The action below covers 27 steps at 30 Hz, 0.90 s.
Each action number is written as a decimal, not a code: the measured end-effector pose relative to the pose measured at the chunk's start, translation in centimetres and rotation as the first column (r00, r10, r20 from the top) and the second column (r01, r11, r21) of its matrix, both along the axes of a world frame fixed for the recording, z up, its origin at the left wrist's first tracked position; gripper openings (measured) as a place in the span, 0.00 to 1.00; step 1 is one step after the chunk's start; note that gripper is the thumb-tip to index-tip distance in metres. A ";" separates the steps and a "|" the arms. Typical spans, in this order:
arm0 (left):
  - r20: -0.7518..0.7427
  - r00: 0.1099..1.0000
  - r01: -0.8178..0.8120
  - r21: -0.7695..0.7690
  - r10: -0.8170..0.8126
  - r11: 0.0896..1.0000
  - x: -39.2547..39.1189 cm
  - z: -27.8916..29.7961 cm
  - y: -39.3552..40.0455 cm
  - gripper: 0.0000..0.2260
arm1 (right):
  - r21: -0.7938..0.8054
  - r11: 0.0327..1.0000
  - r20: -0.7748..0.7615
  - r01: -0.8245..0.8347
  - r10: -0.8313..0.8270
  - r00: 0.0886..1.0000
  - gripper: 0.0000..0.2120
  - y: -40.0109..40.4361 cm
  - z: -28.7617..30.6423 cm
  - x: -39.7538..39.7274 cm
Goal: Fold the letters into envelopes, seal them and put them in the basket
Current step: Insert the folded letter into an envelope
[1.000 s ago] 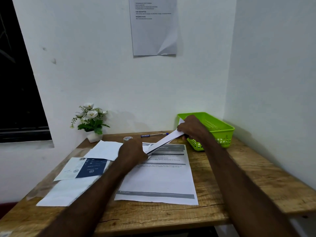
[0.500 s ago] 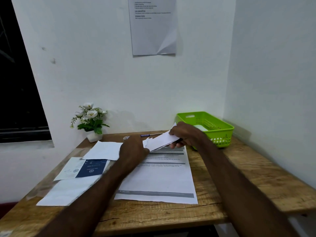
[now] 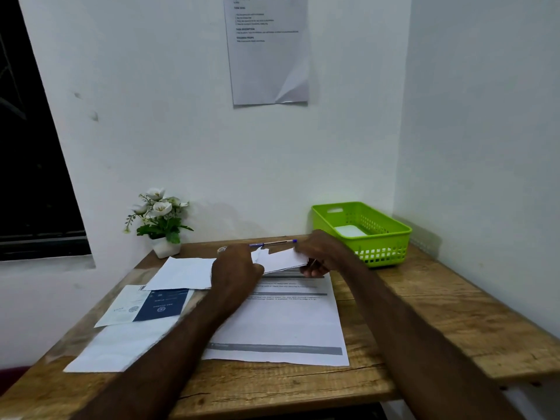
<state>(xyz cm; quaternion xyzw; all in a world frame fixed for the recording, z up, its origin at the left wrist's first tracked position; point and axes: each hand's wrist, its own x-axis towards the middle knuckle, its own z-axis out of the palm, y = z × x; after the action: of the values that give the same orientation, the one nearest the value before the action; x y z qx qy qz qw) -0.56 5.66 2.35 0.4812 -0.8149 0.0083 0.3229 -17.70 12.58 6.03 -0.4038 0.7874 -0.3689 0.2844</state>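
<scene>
My left hand (image 3: pixel 235 266) and my right hand (image 3: pixel 322 253) both grip a white envelope (image 3: pixel 283 259), one at each end, a little above the table. Under it a printed letter (image 3: pixel 281 322) lies flat on the wooden table (image 3: pixel 439 313). The green basket (image 3: pixel 380 242) stands at the back right against the wall, with a white envelope (image 3: pixel 351 230) lying inside it. More white sheets (image 3: pixel 181 272) and a large envelope (image 3: pixel 121 347) lie to the left.
A blue booklet (image 3: pixel 162 306) rests on a paper at the left. A blue pen (image 3: pixel 272 243) and a small round object (image 3: pixel 222 249) lie near the back edge. A potted white flower (image 3: pixel 160 221) stands at the back left. Walls close the back and right.
My right hand has drawn back from the basket toward the middle, bringing the envelope's end with it. The envelope now lies shorter between both hands. My left hand stayed put.
</scene>
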 end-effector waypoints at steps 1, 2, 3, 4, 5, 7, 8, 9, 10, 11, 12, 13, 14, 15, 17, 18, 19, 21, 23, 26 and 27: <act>0.003 1.000 -0.001 -0.004 0.001 1.000 0.0 0.0 0.0 0.15 | -0.012 1.000 0.009 0.012 -0.012 1.000 0.07 0.1 0.1 -0.2; 0.001 1.000 -0.001 -0.009 0.001 1.000 0.0 0.0 0.0 0.16 | -0.030 0.999 0.018 0.033 -0.032 0.999 0.07 0.2 0.2 -0.4; -0.001 1.000 0.000 -0.009 0.000 1.000 -0.1 0.0 0.0 0.17 | -0.058 0.997 0.028 0.055 -0.054 0.998 0.07 0.2 0.2 -0.5; 0.000 1.000 0.003 -0.008 -0.003 1.000 -0.1 0.1 0.1 0.17 | -0.086 0.993 0.037 0.075 -0.072 0.997 0.06 0.2 0.3 -0.6; 0.002 1.000 0.008 -0.001 -0.008 1.000 -0.1 0.2 0.2 0.17 | -0.110 0.990 0.044 0.085 -0.080 0.996 0.06 0.1 0.3 -0.6; 0.005 1.000 0.026 0.015 -0.026 1.000 -0.1 0.3 0.3 0.13 | -0.133 0.988 0.066 0.079 -0.071 0.995 0.05 0.1 0.4 -0.4; 0.006 0.999 0.036 0.018 -0.036 0.999 -0.1 0.3 0.3 0.12 | -0.137 0.988 0.082 0.071 -0.061 0.995 0.06 0.0 0.5 -0.2; 0.007 0.999 0.044 0.018 -0.044 0.999 -0.1 0.4 0.5 0.12 | -0.143 0.988 0.098 0.066 -0.053 0.994 0.07 0.0 0.4 -0.1; 0.007 0.999 0.052 0.019 -0.052 0.998 -0.2 0.4 0.6 0.11 | -0.150 0.987 0.112 0.064 -0.047 0.993 0.08 0.0 0.4 0.0; 0.007 0.998 0.064 0.024 -0.064 0.998 -0.2 0.4 0.7 0.11 | -0.160 0.985 0.127 0.061 -0.041 0.991 0.08 -0.1 0.4 0.1; 0.008 0.997 0.075 0.030 -0.075 0.997 -0.2 0.5 0.8 0.10 | -0.168 0.984 0.139 0.059 -0.036 0.990 0.09 -0.3 0.3 0.2; 0.008 0.996 0.084 0.035 -0.085 0.996 -0.2 0.5 0.8 0.09 | -0.175 0.983 0.148 0.058 -0.032 0.988 0.09 -0.4 0.3 0.3; 0.003 0.996 0.093 0.039 -0.093 0.995 -0.2 0.6 0.9 0.09 | -0.183 0.981 0.154 0.058 -0.029 0.988 0.09 -0.4 0.2 0.4; -0.007 0.995 0.104 0.040 -0.104 0.994 -0.2 0.6 1.0 0.08 | -0.194 0.979 0.162 0.058 -0.026 0.987 0.09 -0.5 0.1 0.6; -0.021 0.992 0.121 0.039 -0.121 0.992 -0.3 0.7 1.2 0.06 | -0.209 0.977 0.175 0.050 -0.013 0.984 0.09 -0.6 -0.1 1.1; -0.025 0.991 0.129 0.041 -0.128 0.991 -0.3 0.7 1.3 0.05 | -0.211 0.977 0.178 0.044 -0.006 0.984 0.09 -0.7 -0.2 1.3; -0.030 0.991 0.134 0.041 -0.133 0.990 -0.3 0.7 1.4 0.05 | -0.211 0.977 0.178 0.041 -0.003 0.984 0.09 -0.8 -0.3 1.5; -0.042 0.991 0.131 0.037 -0.129 0.991 -0.4 0.6 1.3 0.05 | -0.199 0.979 0.179 0.052 -0.015 0.984 0.06 -0.8 -0.3 1.5; -0.050 0.993 0.112 0.023 -0.111 0.993 -0.4 0.5 1.0 0.07 | -0.182 0.981 0.188 0.066 -0.031 0.982 0.03 -0.6 0.0 1.3; -0.049 0.994 0.100 0.023 -0.099 0.995 -0.4 0.5 0.9 0.08 | -0.170 0.983 0.212 0.063 -0.026 0.977 0.03 -0.2 0.2 1.0; -0.048 0.994 0.101 0.028 -0.100 0.994 -0.4 0.6 0.9 0.08 | -0.171 0.983 0.219 0.063 -0.024 0.976 0.03 -0.1 0.2 1.0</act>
<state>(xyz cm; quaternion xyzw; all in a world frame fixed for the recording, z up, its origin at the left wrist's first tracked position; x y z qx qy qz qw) -0.94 6.58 2.91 0.4445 -0.8304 -0.0316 0.3344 -16.71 12.49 6.24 -0.3677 0.7246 -0.4853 0.3229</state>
